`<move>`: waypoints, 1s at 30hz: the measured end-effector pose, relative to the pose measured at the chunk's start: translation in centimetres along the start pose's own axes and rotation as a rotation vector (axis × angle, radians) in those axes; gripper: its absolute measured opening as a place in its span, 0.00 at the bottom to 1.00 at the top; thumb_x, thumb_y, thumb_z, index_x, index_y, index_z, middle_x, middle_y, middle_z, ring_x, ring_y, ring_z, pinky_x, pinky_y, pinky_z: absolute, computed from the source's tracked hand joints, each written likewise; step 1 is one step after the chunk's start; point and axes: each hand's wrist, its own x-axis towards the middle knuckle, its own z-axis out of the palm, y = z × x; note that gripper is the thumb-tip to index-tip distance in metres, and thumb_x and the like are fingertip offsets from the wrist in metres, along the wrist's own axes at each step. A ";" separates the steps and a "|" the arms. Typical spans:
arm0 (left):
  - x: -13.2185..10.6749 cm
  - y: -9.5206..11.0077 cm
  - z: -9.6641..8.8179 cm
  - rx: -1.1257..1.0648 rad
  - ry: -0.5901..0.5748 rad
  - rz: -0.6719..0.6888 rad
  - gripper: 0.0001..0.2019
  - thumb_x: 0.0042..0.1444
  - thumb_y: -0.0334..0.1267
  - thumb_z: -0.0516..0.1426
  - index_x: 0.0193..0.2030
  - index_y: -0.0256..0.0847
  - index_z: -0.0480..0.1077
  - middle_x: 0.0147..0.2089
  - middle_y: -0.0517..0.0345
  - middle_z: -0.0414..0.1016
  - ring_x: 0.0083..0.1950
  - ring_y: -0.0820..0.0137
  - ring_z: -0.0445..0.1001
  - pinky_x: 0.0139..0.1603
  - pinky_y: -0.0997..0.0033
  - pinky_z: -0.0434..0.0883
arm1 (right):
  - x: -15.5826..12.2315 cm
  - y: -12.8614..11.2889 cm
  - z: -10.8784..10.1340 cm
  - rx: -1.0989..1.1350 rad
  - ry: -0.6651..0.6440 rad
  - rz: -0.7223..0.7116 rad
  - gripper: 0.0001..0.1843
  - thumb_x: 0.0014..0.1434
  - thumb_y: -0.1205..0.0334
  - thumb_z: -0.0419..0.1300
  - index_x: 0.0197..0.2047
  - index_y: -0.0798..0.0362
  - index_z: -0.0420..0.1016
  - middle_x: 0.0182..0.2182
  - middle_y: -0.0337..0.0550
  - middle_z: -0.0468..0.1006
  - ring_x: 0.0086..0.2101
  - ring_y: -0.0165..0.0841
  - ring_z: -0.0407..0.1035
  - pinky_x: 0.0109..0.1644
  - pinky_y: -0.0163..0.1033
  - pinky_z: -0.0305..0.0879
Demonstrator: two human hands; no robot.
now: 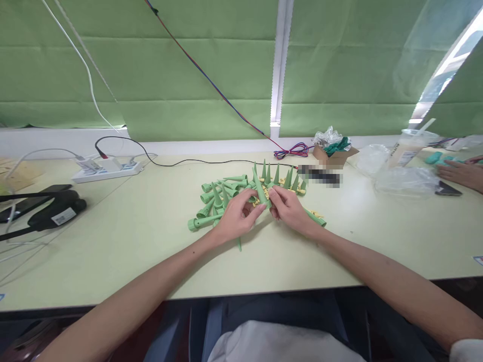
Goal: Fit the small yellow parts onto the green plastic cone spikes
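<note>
A green plastic spike (259,188), hollow at its wide end, is held in my left hand (239,213) with its tip pointing up and away. My right hand (289,208) is closed in a pinch beside the wide end; whatever sits between its fingertips is too small and covered to make out. Beyond and left of my hands lies a heap of similar green spikes (206,221), some lying flat and some upright. Behind my hands, small yellow pieces (302,191) are scattered among a row of standing green spikes (276,175).
A power strip (107,172) and a black strapped device (56,208) are at the left. Toward the back right stand a small cardboard box (335,157) and a plastic cup (407,148) by clear bags. Another person's hand (462,173) rests at the far right near a phone (448,189).
</note>
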 end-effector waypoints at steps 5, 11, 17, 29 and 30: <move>0.0 0.0 0.0 -0.004 -0.008 0.000 0.12 0.64 0.46 0.55 0.45 0.40 0.66 0.37 0.56 0.67 0.26 0.74 0.69 0.25 0.72 0.69 | 0.1 0.0 0.0 -0.017 0.004 -0.004 0.24 0.70 0.44 0.49 0.27 0.49 0.55 0.17 0.32 0.59 0.17 0.27 0.61 0.23 0.35 0.55; 0.0 -0.3 0.1 0.013 0.001 0.022 0.11 0.64 0.45 0.55 0.45 0.40 0.65 0.37 0.56 0.67 0.27 0.74 0.69 0.25 0.73 0.69 | 0.1 -0.2 0.0 -0.046 0.007 -0.013 0.24 0.70 0.45 0.48 0.26 0.49 0.55 0.15 0.31 0.59 0.17 0.27 0.59 0.23 0.36 0.54; 0.0 -0.5 0.1 0.031 0.004 0.049 0.11 0.64 0.45 0.55 0.44 0.40 0.64 0.37 0.57 0.65 0.28 0.74 0.68 0.26 0.74 0.68 | 0.0 -0.3 -0.1 -0.080 0.009 -0.021 0.25 0.71 0.44 0.48 0.26 0.49 0.56 0.14 0.31 0.60 0.17 0.27 0.57 0.25 0.36 0.55; 0.0 -1.2 0.1 0.068 0.002 0.121 0.08 0.65 0.41 0.54 0.44 0.41 0.61 0.37 0.59 0.59 0.27 0.78 0.65 0.24 0.77 0.65 | 0.1 -0.8 0.0 -0.161 0.020 -0.025 0.27 0.71 0.45 0.47 0.23 0.49 0.57 0.14 0.33 0.63 0.19 0.29 0.58 0.28 0.38 0.56; 0.0 -1.3 0.1 0.079 0.003 0.131 0.07 0.65 0.41 0.54 0.43 0.41 0.61 0.37 0.59 0.59 0.28 0.77 0.65 0.24 0.77 0.65 | 0.1 -0.9 0.0 -0.159 0.018 -0.021 0.27 0.71 0.45 0.47 0.23 0.50 0.57 0.14 0.33 0.63 0.18 0.29 0.58 0.28 0.37 0.56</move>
